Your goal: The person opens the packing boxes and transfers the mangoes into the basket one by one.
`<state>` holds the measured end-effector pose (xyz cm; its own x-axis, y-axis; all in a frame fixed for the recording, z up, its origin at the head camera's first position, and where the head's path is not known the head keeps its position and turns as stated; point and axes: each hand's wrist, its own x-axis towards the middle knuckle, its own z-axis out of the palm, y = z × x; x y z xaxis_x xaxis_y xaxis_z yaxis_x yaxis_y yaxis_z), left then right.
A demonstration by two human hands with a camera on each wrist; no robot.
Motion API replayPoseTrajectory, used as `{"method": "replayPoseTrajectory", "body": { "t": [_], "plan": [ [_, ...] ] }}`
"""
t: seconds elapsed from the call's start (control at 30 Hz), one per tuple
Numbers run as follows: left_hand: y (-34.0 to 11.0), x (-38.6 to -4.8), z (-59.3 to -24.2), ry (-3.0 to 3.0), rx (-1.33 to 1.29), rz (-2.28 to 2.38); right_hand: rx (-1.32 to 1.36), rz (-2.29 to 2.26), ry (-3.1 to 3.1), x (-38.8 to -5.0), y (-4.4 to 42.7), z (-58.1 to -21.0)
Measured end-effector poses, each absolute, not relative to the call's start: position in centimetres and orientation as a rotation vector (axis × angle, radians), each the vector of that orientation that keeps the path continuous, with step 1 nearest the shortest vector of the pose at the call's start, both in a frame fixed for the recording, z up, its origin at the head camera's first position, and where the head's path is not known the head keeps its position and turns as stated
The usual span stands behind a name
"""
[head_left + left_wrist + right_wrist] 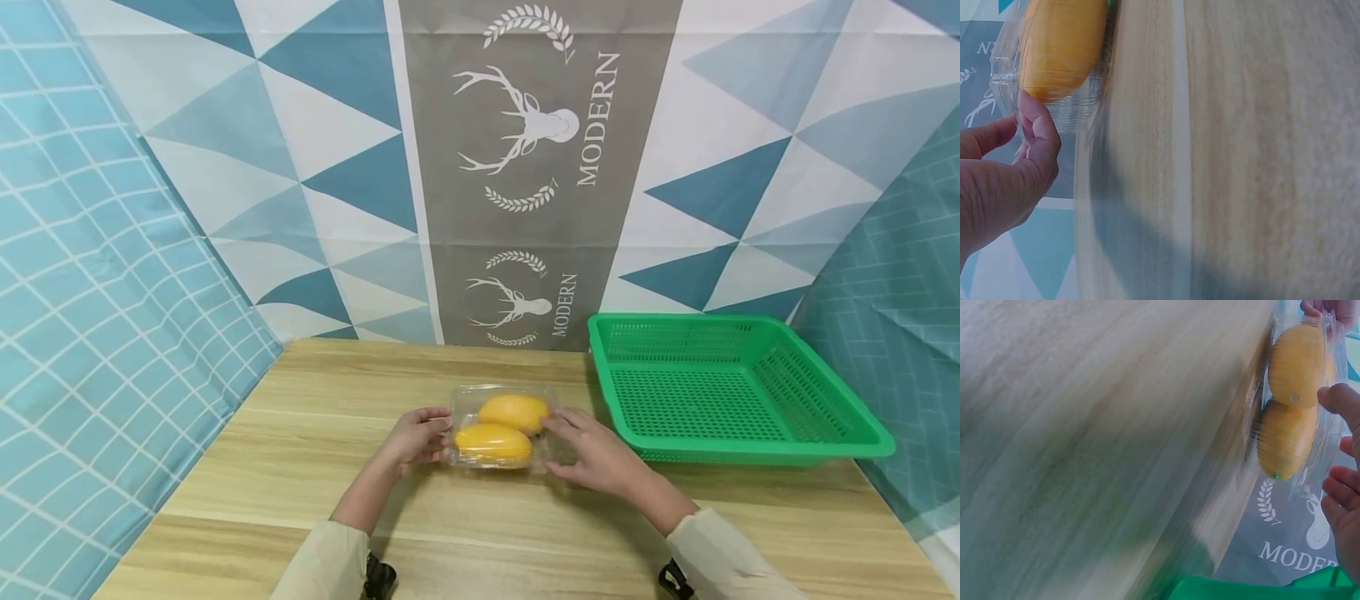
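A clear plastic container [465,400] with two yellow mangoes [491,443] inside is at the middle of the wooden table. Its left edge is pinched between the thumb and fingers of my left hand [414,439]; the left wrist view shows this hand [1016,162] at the container's end, below a mango [1066,50]. At the right end, my right hand [592,454] has its fingers spread loosely along the side. In the right wrist view the right thumb [1341,403] is by the container's edge, the other fingers apart from it.
A green perforated plastic basket [697,408] stands at the right, close beyond my right hand. The wooden table [300,417] meets a patterned wall covering [517,167] at the back. Blue checked cloth [90,275] hangs at the left.
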<state>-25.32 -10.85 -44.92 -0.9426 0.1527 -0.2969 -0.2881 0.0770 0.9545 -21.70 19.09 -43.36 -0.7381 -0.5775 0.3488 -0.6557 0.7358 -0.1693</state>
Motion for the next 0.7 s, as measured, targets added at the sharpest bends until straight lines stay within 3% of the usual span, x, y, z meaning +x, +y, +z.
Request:
{"method": "replayPoseTrajectory", "body": {
  "t": [0.7],
  "plan": [
    [-11.04, -25.17, -44.88, 2.023, -0.09, 1.951, 1.214, 0.051, -2.223, -22.5, 18.73, -43.44]
  ]
}}
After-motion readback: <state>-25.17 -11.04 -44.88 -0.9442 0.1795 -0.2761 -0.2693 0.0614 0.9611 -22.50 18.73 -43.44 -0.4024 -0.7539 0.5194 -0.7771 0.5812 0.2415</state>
